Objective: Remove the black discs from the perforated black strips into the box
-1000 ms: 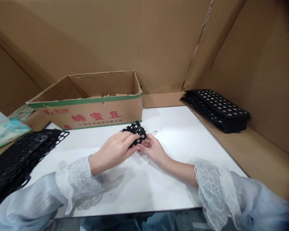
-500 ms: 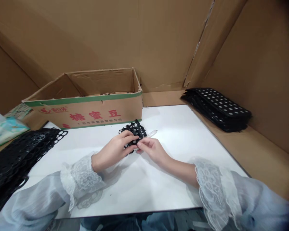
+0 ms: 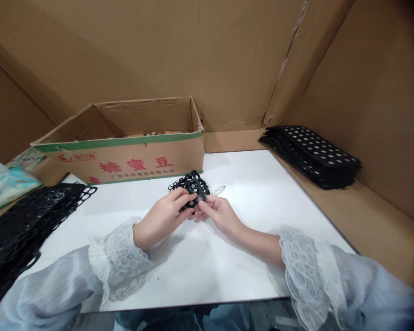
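Observation:
A small piece of black perforated fabric point(image 3: 193, 182), full of round holes, is bunched up between my two hands over the white board. My left hand point(image 3: 167, 205) grips its left and lower part, with thumb and fingers closed on it. From the right, my right hand point(image 3: 221, 214) pinches the near right edge of the same piece between thumb and fingers. A clear, slim pointed tool point(image 3: 218, 190) lies on the board just beyond my right fingers. The fingertips partly hide the fabric's lower edge.
Behind the hands stands an open cardboard box point(image 3: 148, 154) with red lettering. A stack of black dotted pieces point(image 3: 313, 156) lies on the right cardboard ledge. Black perforated sheets point(image 3: 27, 225) and a tissue packet point(image 3: 10, 186) are at the left. Cardboard walls point(image 3: 158, 50) surround the white board point(image 3: 207, 271).
The black fabric has shifted slightly between the hands, and its right edge now shows more openly under my right thumb. Both hands stay in nearly the same place.

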A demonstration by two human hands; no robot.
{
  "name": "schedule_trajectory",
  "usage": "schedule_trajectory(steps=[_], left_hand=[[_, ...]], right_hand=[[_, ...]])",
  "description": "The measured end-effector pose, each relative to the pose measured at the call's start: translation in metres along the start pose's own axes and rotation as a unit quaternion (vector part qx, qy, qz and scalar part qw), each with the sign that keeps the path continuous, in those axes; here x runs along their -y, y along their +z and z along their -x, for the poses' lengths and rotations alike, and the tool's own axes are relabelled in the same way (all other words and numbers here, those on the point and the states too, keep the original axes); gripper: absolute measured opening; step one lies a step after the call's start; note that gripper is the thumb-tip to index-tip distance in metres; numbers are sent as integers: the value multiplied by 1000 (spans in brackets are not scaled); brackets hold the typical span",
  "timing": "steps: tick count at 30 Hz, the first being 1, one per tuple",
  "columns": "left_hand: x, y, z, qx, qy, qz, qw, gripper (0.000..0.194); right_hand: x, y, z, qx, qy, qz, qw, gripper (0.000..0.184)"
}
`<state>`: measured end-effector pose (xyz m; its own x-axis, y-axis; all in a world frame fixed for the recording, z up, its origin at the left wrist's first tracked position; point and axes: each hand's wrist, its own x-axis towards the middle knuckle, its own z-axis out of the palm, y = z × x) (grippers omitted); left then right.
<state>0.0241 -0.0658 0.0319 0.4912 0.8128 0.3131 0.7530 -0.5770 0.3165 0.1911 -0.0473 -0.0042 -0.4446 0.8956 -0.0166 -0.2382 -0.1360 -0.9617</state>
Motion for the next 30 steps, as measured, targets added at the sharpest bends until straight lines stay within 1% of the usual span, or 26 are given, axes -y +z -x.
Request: schedule_trajectory(steps=[4,6,9,12,14,16,18,21,23,26,28,30], left_hand=[[0,-5,-2,3,-29,51,998,30],[0,-6,-2,-2,-38,58,998,27],[1,-3,0,-21,-36,37,998,26],[2,-1,2,-44,-16,2,999,25],[2,-1,3,-46,-3,-9,999,26],[0,-2,3,-35,-9,-3,999,25],[-4,-4,2,-20,-27,17,999,24],[-12,-7,-1,8,-51,57,997,21],[-15,-10,-3,23,-72,101,992,25],[-13,-13,-6,44,-105,200,973,37],[-9,-14,-7,27,-132,241,961,38],[-5,-13,-8,-28,-162,238,957,34]], right_hand=[[-1,0,0,18,-3,-7,1000,29],[-1,0,0,30,0,-13,999,31],[0,-1,1,46,7,-21,999,31],[0,-1,1,53,6,-24,998,31],[1,-2,1,58,4,-22,998,32],[0,-3,0,67,0,-12,998,32],[0,-3,0,76,-14,11,997,32],[1,-3,3,73,-50,73,993,31],[1,-2,5,73,-70,116,988,29],[3,1,10,71,-83,145,983,27],[5,2,11,57,-81,145,984,27],[8,3,11,39,-76,148,985,28]])
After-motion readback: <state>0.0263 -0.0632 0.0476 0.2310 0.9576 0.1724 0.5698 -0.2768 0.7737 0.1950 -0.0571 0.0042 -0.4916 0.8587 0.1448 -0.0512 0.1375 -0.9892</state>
